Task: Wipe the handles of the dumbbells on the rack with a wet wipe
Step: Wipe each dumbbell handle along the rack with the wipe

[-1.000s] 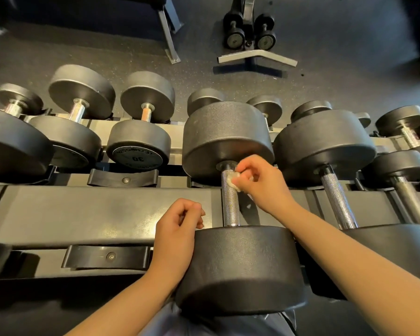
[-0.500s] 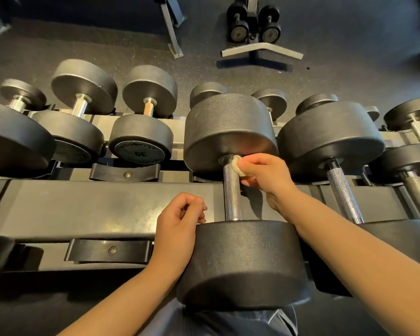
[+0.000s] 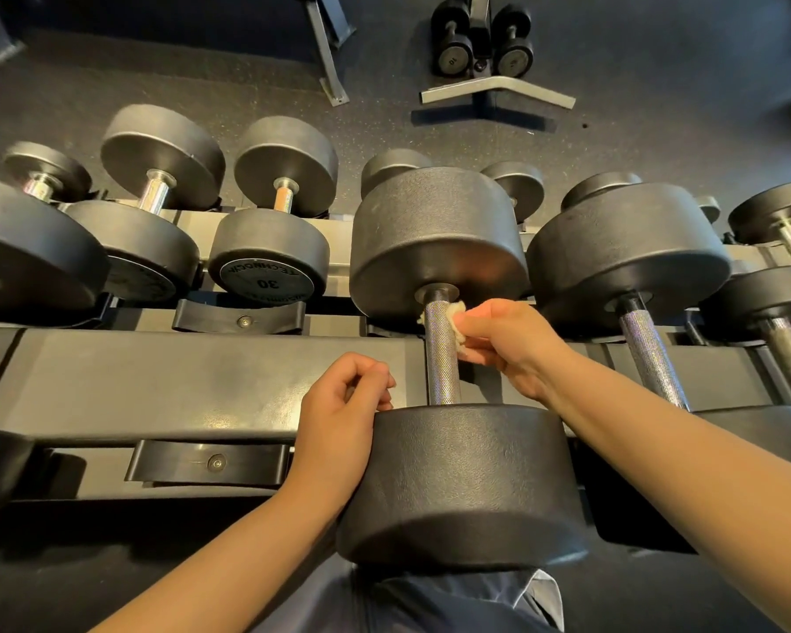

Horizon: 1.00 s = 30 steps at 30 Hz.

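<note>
Since half a second ago the right hand [image 3: 505, 347] has slid its wet wipe [image 3: 456, 328] a little nearer along the handle [image 3: 441, 354], off the collar under the far head. Its fingers pinch the white wad against the handle's right side, high on the knurled bar. That handle belongs to the big dumbbell [image 3: 439, 249] lying on the rack [image 3: 165, 381], with bare bar showing between the wipe and the near head. The left hand [image 3: 339, 413] rests at the near head's left edge, fingers curled loosely, holding nothing. To the right a neighbouring dumbbell [image 3: 626, 253] sits just beside; to the left the rail is bare.
</note>
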Each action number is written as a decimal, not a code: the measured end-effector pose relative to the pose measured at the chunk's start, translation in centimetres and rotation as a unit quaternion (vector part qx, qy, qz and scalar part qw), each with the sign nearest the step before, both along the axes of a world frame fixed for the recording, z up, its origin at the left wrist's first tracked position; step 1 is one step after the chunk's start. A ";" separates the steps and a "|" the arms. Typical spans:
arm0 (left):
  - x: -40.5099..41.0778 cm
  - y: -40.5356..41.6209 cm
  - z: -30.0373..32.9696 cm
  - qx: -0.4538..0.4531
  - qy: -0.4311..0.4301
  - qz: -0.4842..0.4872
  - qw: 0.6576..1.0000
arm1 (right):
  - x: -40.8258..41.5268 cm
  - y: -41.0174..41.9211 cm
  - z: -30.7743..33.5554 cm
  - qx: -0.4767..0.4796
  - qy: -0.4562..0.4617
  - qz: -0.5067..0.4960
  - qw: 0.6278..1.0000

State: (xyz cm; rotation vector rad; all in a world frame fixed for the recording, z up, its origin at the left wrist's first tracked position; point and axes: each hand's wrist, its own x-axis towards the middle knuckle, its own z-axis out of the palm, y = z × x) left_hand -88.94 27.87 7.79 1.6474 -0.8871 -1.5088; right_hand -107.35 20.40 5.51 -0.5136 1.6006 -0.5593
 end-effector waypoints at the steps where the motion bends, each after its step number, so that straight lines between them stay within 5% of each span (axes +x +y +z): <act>1: 0.0 0.0 0.0 0.000 0.000 -0.002 1.000 | -0.3 0.4 0.2 -0.001 0.000 0.016 1.000; 6: 0.0 0.0 0.0 -0.003 0.004 -0.001 1.000 | -1.5 2.3 1.7 0.010 0.004 0.161 0.987; 9: 0.1 0.0 -0.1 -0.004 0.006 -0.001 1.000 | -1.6 2.6 2.5 -0.012 0.087 0.310 0.947; 13: 0.0 -0.1 0.0 -0.001 0.012 0.002 1.000 | -0.7 2.1 2.9 -0.123 0.202 0.345 0.908; 15: 0.0 -0.1 -0.1 0.001 0.014 0.008 1.000 | -0.1 1.3 2.5 -0.236 0.318 0.372 0.839; 18: 0.0 -0.1 -0.2 -0.002 0.013 0.012 1.000 | 1.0 -0.8 1.3 -0.436 0.387 0.442 0.682; 21: 0.0 0.1 -0.1 -0.015 0.001 0.017 1.000 | 1.9 -2.8 0.2 -0.464 0.394 0.566 0.556; 24: 0.2 0.3 -0.2 -0.025 -0.007 0.020 0.999 | 0.9 -2.5 1.3 -0.438 0.353 0.612 0.556; 28: 0.2 0.5 -0.4 -0.032 -0.023 0.029 0.999 | 0.2 -0.3 3.4 -0.378 0.212 0.662 0.611; 30: 0.3 0.5 -0.5 -0.035 -0.022 0.030 0.999 | 1.3 -0.8 3.2 -0.370 0.215 0.685 0.590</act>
